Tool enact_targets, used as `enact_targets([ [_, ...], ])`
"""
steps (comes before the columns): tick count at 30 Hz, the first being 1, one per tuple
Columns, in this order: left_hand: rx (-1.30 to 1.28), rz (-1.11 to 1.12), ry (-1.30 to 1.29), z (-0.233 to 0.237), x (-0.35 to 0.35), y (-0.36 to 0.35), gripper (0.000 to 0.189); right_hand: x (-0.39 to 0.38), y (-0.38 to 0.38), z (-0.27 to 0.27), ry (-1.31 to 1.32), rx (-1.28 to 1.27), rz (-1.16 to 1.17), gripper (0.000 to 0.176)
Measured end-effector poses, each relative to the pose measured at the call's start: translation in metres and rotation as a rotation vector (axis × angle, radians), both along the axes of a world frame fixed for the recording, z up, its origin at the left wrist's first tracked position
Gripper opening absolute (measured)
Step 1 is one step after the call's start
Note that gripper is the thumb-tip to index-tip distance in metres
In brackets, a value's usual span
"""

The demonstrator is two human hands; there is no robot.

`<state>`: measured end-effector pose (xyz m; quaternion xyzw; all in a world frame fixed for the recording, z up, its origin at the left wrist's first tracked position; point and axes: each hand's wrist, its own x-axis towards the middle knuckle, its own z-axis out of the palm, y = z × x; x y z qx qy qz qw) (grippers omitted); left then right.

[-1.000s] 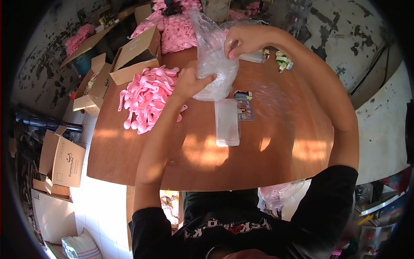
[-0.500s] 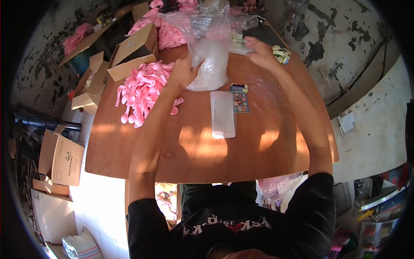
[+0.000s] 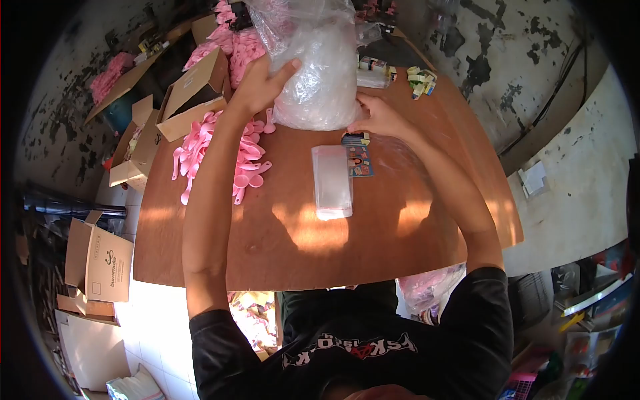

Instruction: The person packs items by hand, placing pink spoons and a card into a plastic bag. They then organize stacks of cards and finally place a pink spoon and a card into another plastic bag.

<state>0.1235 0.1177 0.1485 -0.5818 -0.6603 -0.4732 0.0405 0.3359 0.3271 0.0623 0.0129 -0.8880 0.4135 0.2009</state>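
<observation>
A large clear plastic bag [image 3: 317,80], bulging with translucent contents I cannot make out, stands on the wooden table. My left hand [image 3: 261,87] holds its left side, thumb laid across the front and the other fingers partly hidden. At the lower right corner of the bag, my right hand [image 3: 381,117] has its thumb and fingers curled against the plastic. Just in front lies a stack of flat clear sleeves [image 3: 332,183]. A colourful printed card [image 3: 361,162] and a small dark packet [image 3: 355,139] sit beside the stack. Pink plastic spoons [image 3: 250,167] are heaped near my left forearm.
Open cardboard boxes [image 3: 195,87] stand at the left, one on the floor [image 3: 110,263]. More pink spoons [image 3: 247,53] are piled at the back. Small yellow-green packets [image 3: 421,81] lie at the back right. A pale panel [image 3: 567,200] borders the table [image 3: 400,260] on the right.
My right hand has come down and left from the air to the bag's lower corner. My left hand has moved left and up along the bag, which now looks wider.
</observation>
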Motion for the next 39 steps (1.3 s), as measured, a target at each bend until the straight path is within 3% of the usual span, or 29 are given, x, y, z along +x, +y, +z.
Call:
enact_targets([
  [2,0.017,-0.057,-0.027,0.002,0.012,0.000,0.061,0.018,-0.019,0.012,-0.054,0.335,-0.233,0.079],
  [5,-0.048,-0.151,-0.111,0.006,0.030,0.008,0.062,0.028,-0.020,0.008,-0.060,0.361,-0.280,0.068],
  [7,-0.019,-0.330,-0.193,0.013,0.041,0.014,0.072,0.034,-0.013,-0.005,0.009,0.280,-0.323,0.064],
  [13,0.103,-0.477,-0.066,0.028,0.054,0.052,0.104,0.049,0.001,-0.037,0.184,0.106,-0.457,0.053],
  [17,0.208,-0.324,-0.044,0.019,0.054,0.072,0.104,0.057,0.024,-0.052,0.257,0.098,-0.598,0.051],
  [20,0.356,-0.241,-0.102,0.004,0.051,0.069,0.093,0.069,0.054,-0.058,0.349,0.051,-0.651,0.051],
  [24,0.125,-0.231,0.115,-0.042,0.074,-0.004,0.068,0.091,0.099,-0.046,0.271,0.141,-0.879,0.050],
  [26,-0.233,-0.216,-0.025,-0.070,0.082,-0.045,0.063,0.096,0.113,-0.033,0.271,0.152,-0.961,0.052],
  [28,-0.333,-0.160,0.100,-0.114,0.074,-0.069,0.059,0.100,0.136,-0.020,0.133,0.163,-1.140,0.058],
  [30,-0.404,-0.151,0.039,-0.147,0.066,-0.085,0.064,0.096,0.180,-0.025,0.239,0.194,-1.131,0.059],
  [32,-0.358,-0.125,-0.020,-0.167,0.067,-0.092,0.065,0.084,0.216,-0.031,0.347,0.223,-1.115,0.060],
  [37,-0.273,-0.101,-0.162,-0.186,0.060,-0.095,0.068,0.042,0.272,-0.023,0.079,0.141,-1.218,0.066],
  [39,-0.295,-0.087,-0.153,-0.180,0.060,-0.094,0.069,0.017,0.300,-0.035,0.114,0.231,-1.258,0.069],
])
